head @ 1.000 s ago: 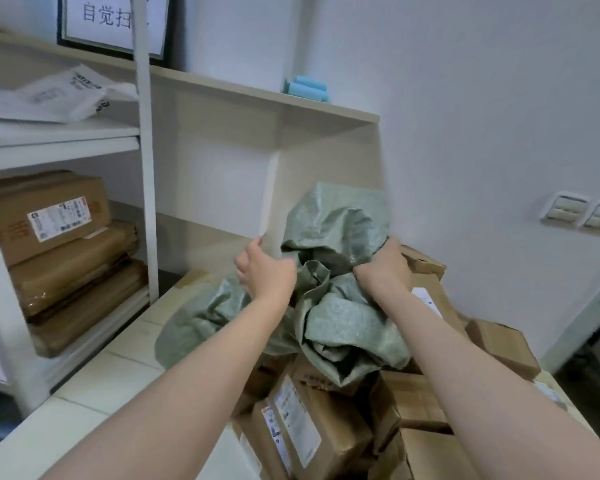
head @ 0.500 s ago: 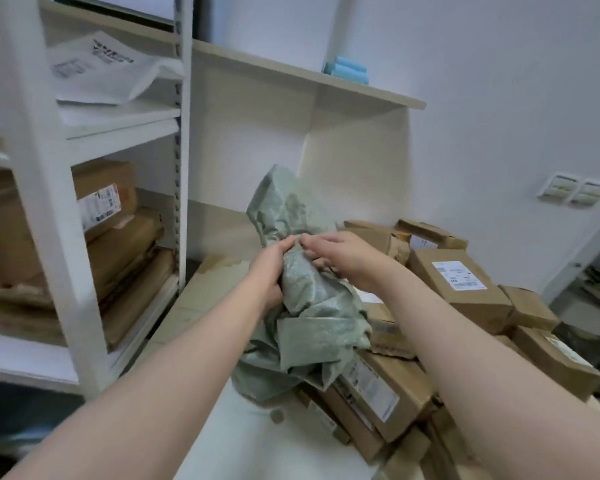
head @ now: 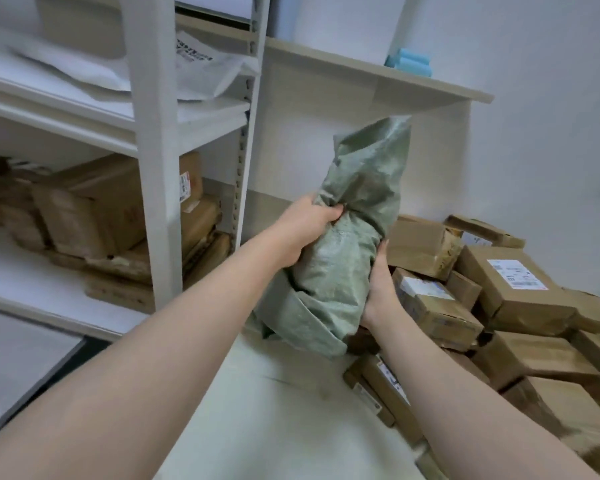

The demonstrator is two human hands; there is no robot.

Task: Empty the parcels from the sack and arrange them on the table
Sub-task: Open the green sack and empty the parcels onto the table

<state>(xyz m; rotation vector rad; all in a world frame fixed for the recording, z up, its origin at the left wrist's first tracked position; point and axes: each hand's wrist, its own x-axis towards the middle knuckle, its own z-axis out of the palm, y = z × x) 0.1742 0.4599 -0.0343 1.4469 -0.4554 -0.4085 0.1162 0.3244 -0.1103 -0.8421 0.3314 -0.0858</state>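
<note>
- Grip is uneven: left hand (head: 309, 233) clenches the waist of the sack (head: 336, 275), fingers dug into a fold, while right hand (head: 378, 289) only lies flat along its right side, fingers pointing up, thumb hidden; if the left lets go, the flat palm alone would likely not hold the bundle
- Sack sits mid-frame, scrunched into an upright roll, held over the table (head: 250, 427) just left of the parcels (head: 520, 282); the woven cloth looks slippery and springy, so the roll may unfurl once the squeeze eases
- Contents cannot be judged from outside; the roll looks slack, but a small parcel caught in a fold would be carried off with it, leaving the emptying unfinished
- Loose flap at the sack's bottom hangs close to the nearest parcels; swinging the bundle left could snag a corner and tug one along
- Parcels at right and lower right are heaped, not arranged, leaning on one another at odd angles; pulling one from below may send others sliding toward the frame's right edge, where the table's rim is out of view
- Rack (head: 156, 168) post at left centre stands near the left forearm; a quick sweep that way could knock it
</note>
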